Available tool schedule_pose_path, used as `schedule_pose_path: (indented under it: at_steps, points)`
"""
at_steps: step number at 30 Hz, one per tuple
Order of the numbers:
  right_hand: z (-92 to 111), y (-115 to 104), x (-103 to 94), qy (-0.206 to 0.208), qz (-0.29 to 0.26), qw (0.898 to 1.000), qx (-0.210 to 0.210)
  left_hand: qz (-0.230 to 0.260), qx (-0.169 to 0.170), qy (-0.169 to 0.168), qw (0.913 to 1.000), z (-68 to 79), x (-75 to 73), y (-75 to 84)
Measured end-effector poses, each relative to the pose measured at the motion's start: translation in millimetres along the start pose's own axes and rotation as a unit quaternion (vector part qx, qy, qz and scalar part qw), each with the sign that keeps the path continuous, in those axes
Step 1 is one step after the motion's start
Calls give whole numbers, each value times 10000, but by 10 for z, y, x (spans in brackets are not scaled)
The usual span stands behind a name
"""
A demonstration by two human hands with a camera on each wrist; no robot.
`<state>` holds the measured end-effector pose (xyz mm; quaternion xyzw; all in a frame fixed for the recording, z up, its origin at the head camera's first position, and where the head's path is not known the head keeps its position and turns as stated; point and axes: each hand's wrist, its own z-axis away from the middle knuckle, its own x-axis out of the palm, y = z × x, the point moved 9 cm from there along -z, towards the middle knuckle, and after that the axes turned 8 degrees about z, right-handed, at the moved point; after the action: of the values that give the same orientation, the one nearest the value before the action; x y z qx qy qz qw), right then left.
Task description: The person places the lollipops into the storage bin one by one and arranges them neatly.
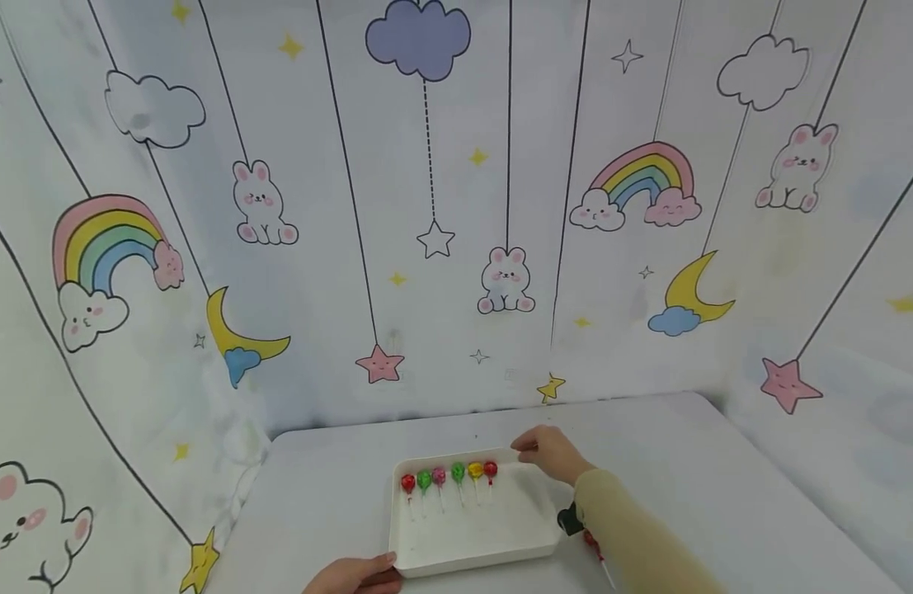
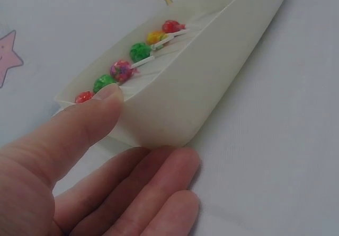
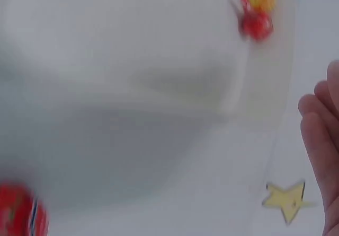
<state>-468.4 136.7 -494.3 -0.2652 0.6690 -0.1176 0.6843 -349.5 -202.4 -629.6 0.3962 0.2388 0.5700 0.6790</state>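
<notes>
A shallow white tray (image 1: 471,536) holds a row of lollipops along its back side: a red one (image 1: 407,482), a green one (image 1: 424,479), a pink one (image 1: 438,475), another green (image 1: 458,471), a yellow (image 1: 475,470) and a second red (image 1: 490,469). Their sticks point toward the front. My left hand (image 1: 360,573) holds the tray's front left corner, thumb (image 2: 108,103) at the rim and fingers (image 2: 175,177) at its bottom edge. At the back right corner is my right hand (image 1: 551,454); in the right wrist view its fingers (image 3: 315,114) are beside the tray, holding nothing.
Right of the tray, a red-wrapped lollipop (image 1: 591,541) lies on the white table (image 1: 315,495), partly covered by the right forearm. A black wrist camera (image 1: 571,520) sits under that sleeve. Walls (image 1: 456,330) with drawn stars, bunnies and rainbows stand around the table.
</notes>
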Motion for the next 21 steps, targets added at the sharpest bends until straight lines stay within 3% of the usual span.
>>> schedule_pose_path:
  at_steps: [11, 17, 21]
  points:
    - [697, 818, -573, 1, 104, 9998, 166, 61, -5, -123, 9999, 18, -13, 25]
    - [1163, 1123, -484, -401, 43, 9992, 28, 37, -79, -215, 9997, 13, 7, 18]
    - [1304, 1199, -356, -616, 184, 9979, -39, 141, -111, -157, 9997, -1, 21, 36]
